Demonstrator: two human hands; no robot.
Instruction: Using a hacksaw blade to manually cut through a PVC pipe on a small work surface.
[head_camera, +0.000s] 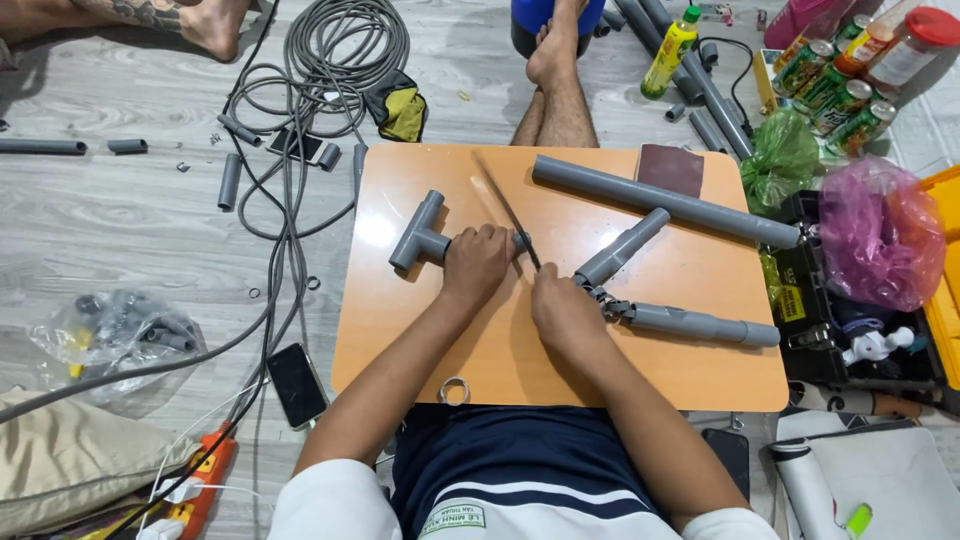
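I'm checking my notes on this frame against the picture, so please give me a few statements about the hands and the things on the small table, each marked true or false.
1. The left hand grips a grey plastic T-shaped pipe fitting. True.
2. The right hand holds a long thin blade across the pipe. True.
3. The orange wooden table holds no other pipes. False: a long grey plastic pipe lies on it, with shorter grey pieces nearby.
4. The black smartphone lies on the table. False: it lies on the floor, left of the table.
5. A small roll of tape sits near the table's front edge. True.
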